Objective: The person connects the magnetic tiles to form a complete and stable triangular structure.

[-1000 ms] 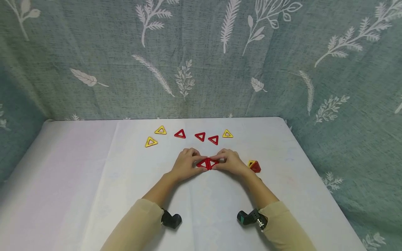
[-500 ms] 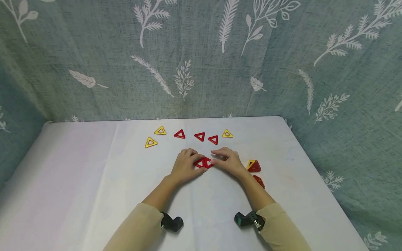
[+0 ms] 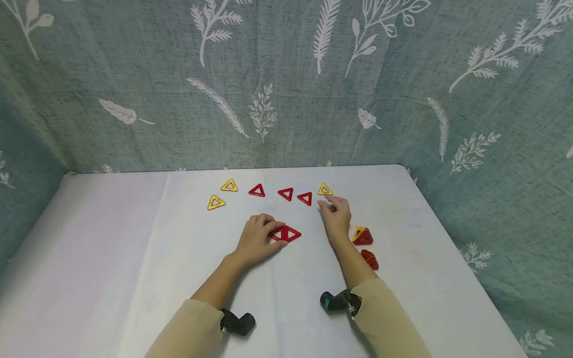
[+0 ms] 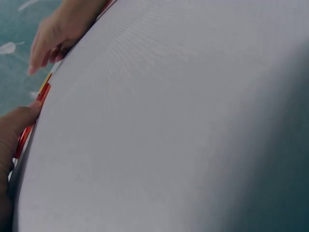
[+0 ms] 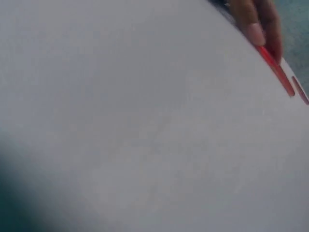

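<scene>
Two red triangular magnetic tiles (image 3: 285, 233) lie flat with their edges joined, forming a diamond in the middle of the white table. My left hand (image 3: 256, 239) pinches the left tile of the pair between thumb and fingers; part of that tile is covered. Farther back on the right, my right hand (image 3: 337, 220) hovers with relaxed fingers and holds nothing visible. Its fingertips are close to a yellow triangular tile (image 3: 324, 194) and just right of a loose red triangular tile (image 3: 311, 199). In the left wrist view, the left thumb (image 4: 23, 117) touches the red tile edge.
Toward the back lie more loose tiles: a red one (image 3: 256, 195), another red one (image 3: 291, 194) and two yellow ones, the nearer yellow tile (image 3: 216, 206) at left. Beside the right forearm sit a red-and-yellow tile shape (image 3: 364, 237) and a red tile shape (image 3: 370, 260).
My right hand has let go of the right red tile and moved back and to the right, near the yellow tile. The left hand has shifted slightly left with the joined pair.
</scene>
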`<state>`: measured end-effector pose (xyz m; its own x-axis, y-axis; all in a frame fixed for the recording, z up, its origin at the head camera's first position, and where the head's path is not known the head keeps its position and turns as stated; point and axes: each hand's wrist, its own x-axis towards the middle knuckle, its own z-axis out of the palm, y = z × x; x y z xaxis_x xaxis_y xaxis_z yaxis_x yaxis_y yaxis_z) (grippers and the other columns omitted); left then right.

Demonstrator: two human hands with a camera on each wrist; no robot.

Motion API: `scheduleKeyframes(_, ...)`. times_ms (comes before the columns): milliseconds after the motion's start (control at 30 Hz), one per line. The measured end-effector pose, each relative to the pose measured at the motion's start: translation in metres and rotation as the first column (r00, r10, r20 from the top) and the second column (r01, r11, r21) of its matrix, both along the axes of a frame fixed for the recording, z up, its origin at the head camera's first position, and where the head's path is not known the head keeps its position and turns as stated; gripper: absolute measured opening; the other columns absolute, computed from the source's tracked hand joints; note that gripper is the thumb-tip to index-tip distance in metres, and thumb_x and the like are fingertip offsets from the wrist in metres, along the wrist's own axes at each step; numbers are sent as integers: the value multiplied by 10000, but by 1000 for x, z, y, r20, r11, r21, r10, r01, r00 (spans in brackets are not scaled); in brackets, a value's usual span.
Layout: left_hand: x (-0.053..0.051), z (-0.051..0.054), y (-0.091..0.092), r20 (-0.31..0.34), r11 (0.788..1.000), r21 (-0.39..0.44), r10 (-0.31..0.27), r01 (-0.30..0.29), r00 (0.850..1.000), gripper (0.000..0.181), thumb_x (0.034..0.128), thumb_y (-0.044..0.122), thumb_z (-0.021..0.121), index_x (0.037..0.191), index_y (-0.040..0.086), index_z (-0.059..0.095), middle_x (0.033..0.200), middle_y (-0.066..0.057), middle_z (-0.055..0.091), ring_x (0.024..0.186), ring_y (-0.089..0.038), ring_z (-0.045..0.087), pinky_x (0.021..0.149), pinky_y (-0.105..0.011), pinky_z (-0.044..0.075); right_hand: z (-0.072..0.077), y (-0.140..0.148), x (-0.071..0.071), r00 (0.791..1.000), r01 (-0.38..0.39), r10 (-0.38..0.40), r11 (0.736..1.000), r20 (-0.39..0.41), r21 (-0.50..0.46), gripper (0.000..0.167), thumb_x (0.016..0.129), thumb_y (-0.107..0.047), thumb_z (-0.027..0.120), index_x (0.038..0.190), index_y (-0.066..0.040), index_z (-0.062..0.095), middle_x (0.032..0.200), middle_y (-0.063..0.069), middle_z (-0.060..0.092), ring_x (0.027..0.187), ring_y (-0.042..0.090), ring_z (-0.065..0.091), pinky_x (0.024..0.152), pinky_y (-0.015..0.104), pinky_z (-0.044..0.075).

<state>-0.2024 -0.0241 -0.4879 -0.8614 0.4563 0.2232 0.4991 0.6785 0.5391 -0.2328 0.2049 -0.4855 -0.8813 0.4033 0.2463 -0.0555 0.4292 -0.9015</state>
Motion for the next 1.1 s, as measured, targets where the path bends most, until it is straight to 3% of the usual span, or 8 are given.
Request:
scheduleKeyframes(267,2,1,-11,27,1000,3,18,-18,999,499,776,360,734,1236,200,623,1182,-73,521,1141,-247,421,926,-438,423,4,0,-15,992,111,-111,994,58,-4,377,849,-211,706,1187,-52,651,1132,125,480,1025,237,506,916,341,465)
scheduleKeyframes(433,3,3,-18,27,999,5,37,-37,999,500,774,350,740,1238,205,624,1186,-65,519,1152,-245,413,921,-432,428,6,4,-27,982,160,-163,986,99,35,421,845,-196,706,1222,-32,617,1274,156,421,1203,289,444,1024,384,388)
scheduleKeyframes(667,8,3,-25,25,995,23,100,-100,995,577,750,370,760,1262,159,598,1179,-80,518,1139,-261,424,906,-439,425,6,-1,-35,967,126,-165,973,196,194,492,863,-256,688,1287,-38,569,1332,154,393,1245,298,393,1048,424,326)
scheduleKeyframes(833,8,0,-24,3,986,51,162,-162,987,500,724,399,781,1131,139,651,1089,-58,524,1085,-241,438,886,-411,414,9,-4,-40,958,106,-171,958,232,268,529,866,-316,675,1307,-51,550,1343,154,389,1245,310,374,1031,455,309)
scheduleKeyframes(1100,9,0,-23,9,989,45,141,-141,990,446,735,377,767,1113,163,664,1070,-58,519,1068,-242,439,879,-409,411,12,-7,-42,919,137,-245,933,309,334,514,865,-383,654,1294,-114,563,1336,136,414,1242,313,362,1021,469,288)
